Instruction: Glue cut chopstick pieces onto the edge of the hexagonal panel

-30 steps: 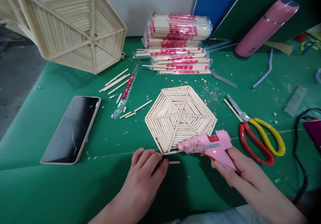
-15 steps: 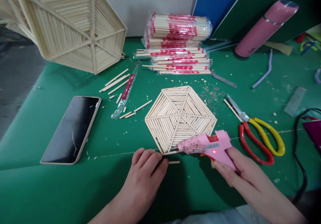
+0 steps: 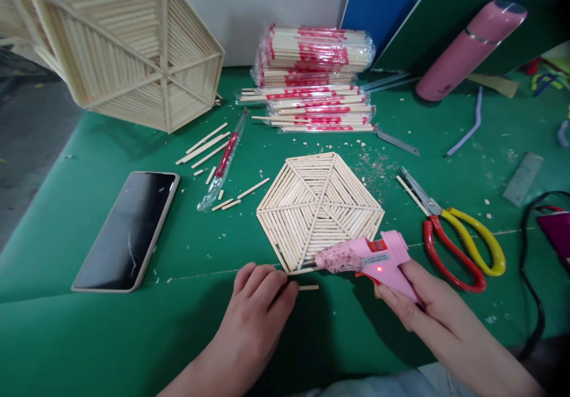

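A hexagonal panel of wooden sticks [image 3: 307,207] lies flat on the green table, its sticks set in triangular sections around a centre. My right hand [image 3: 427,299] grips a pink hot glue gun [image 3: 365,254], its red light lit. The gun's nozzle is at the panel's near edge; whether it touches the wood I cannot tell. My left hand [image 3: 262,302] is closed beside the panel's near-left corner. Out from under its fingers a short wooden stick [image 3: 309,288] points right, roughly parallel to the panel's near edge. The fingers hide the stick's other end.
Scissors [image 3: 449,225] lie on the right, a phone [image 3: 127,231] on the left. Behind are wrapped chopsticks [image 3: 316,76], a large stick-built hexagonal structure [image 3: 138,53] and a pink bottle [image 3: 472,53]. Loose sticks [image 3: 207,148] lie left of the panel. A black cable [image 3: 529,278] runs at right.
Almost nothing differs. Both hands, the glue gun and the panel keep their places; the whole view has shifted very slightly.
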Demonstrator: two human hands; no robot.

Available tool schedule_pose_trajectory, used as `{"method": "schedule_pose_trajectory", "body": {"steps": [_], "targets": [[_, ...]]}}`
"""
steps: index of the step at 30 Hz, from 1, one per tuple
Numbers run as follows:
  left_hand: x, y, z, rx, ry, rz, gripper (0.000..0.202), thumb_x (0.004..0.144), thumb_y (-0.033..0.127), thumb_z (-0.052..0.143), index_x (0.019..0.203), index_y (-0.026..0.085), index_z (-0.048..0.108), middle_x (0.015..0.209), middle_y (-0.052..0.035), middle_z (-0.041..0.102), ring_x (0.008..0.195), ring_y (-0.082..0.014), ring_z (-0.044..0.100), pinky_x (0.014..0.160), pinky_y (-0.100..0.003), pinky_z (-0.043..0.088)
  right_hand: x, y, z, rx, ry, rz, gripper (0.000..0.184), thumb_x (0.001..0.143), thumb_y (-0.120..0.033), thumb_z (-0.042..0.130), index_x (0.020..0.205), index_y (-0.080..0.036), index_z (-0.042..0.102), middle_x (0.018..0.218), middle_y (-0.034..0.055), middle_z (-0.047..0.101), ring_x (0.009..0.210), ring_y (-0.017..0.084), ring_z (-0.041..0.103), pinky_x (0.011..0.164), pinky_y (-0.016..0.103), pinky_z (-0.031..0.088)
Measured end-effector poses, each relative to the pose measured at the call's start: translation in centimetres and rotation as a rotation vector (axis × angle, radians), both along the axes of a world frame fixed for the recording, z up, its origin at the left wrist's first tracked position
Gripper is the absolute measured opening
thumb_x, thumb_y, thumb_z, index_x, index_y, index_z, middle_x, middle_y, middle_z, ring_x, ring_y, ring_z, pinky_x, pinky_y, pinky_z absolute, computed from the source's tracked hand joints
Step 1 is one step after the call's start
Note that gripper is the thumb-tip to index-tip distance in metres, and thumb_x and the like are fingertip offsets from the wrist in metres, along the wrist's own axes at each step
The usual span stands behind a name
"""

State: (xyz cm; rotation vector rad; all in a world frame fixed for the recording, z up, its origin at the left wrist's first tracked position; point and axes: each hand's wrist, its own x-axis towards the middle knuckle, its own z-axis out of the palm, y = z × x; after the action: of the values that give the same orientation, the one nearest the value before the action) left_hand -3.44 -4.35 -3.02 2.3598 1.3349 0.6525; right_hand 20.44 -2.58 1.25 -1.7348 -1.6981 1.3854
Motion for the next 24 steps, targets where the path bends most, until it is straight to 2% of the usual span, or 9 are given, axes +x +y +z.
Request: {"method": "schedule_pose_trajectory", "body": {"steps": [4, 11, 15, 20, 24], "targets": [[-0.1, 0.1, 0.0, -0.020, 0.004, -0.007, 0.021, 0.086, 0.010, 0.039, 0.094, 0.015, 0.058, 0.083, -0.0050, 0.056, 0.079, -0.0162, 0.045, 0.078, -0.036, 0.033, 0.6, -0.1, -0.2, 0.010, -0.017, -0.007, 0.023, 0.086, -0.038, 0.043, 0.069, -0.022, 0.040, 0.057, -0.0055, 0.041, 0.049, 0.009, 0.037, 0.043, 0.018, 0.035], [-0.1, 0.1, 0.0, -0.028, -0.003, -0.001, 0.019, 0.086, 0.009, 0.041, 0.095, 0.014, 0.057, 0.086, -0.0056, 0.056, 0.083, -0.0175, 0.045, 0.081, -0.038, 0.032, 1.9, -0.3, -0.6, 0.056, -0.044, 0.063, 0.018, 0.085, -0.034, 0.045, 0.071, -0.022, 0.041, 0.058, -0.0048, 0.043, 0.050, 0.010, 0.042, 0.043, 0.018, 0.039], [0.0, 0.1, -0.1, 0.004, -0.002, 0.005, 0.019, 0.086, 0.010, 0.042, 0.094, 0.014, 0.058, 0.085, -0.0055, 0.056, 0.082, -0.0172, 0.047, 0.081, -0.037, 0.033, 1.6, -0.3, -0.4, 0.034, -0.052, 0.081, 0.019, 0.086, -0.035, 0.043, 0.073, -0.022, 0.041, 0.060, -0.0049, 0.042, 0.051, 0.010, 0.040, 0.044, 0.018, 0.037], [0.0, 0.1, -0.1, 0.020, 0.004, 0.021, 0.020, 0.085, 0.011, 0.041, 0.092, 0.016, 0.059, 0.083, -0.0047, 0.057, 0.079, -0.0163, 0.048, 0.080, -0.035, 0.034, 0.8, -0.3, 0.0, 0.027, -0.063, 0.030, 0.023, 0.087, -0.037, 0.040, 0.070, -0.022, 0.038, 0.059, -0.0051, 0.039, 0.052, 0.010, 0.037, 0.044, 0.019, 0.035], [0.1, 0.1, 0.1, 0.006, -0.001, 0.022, 0.021, 0.086, 0.011, 0.040, 0.093, 0.016, 0.059, 0.083, -0.0050, 0.057, 0.080, -0.0167, 0.048, 0.080, -0.036, 0.034, 1.0, -0.2, 0.0, 0.074, -0.089, 0.076, 0.022, 0.087, -0.036, 0.041, 0.070, -0.022, 0.039, 0.059, -0.0046, 0.041, 0.051, 0.010, 0.037, 0.043, 0.019, 0.035]]}}
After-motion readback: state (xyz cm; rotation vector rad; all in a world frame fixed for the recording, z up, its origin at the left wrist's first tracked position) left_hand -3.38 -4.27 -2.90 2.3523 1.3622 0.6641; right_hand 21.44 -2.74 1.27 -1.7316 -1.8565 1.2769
